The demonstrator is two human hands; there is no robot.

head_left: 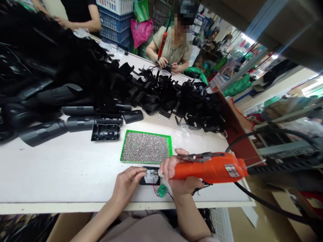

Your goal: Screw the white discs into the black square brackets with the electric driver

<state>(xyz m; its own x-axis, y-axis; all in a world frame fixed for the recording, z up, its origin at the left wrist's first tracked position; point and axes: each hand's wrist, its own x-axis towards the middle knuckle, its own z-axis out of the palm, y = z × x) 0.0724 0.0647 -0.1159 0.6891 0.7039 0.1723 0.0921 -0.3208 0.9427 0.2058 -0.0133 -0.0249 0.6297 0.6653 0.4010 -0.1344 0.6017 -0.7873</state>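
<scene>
White workbench (63, 174), cluttered workshop; left grip (127, 185) pinching black part (145, 182), right grip (174, 171) clamped on orange screwdriver (209, 168).

i'm looking in on a small assembly workshop: black plastic housings (75, 77) are piling up along a long white worktable (50, 168), a green tray of screws (146, 147) is sitting beside an orange electric screwdriver (209, 168), and another person (174, 50) is working opposite, near blue crates (113, 23).

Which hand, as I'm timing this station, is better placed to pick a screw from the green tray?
Probably left: the left hand only steadies the small black part with fingertips, beside the green screw tray; the right hand is wrapped around the orange electric screwdriver, tip at the part.
</scene>
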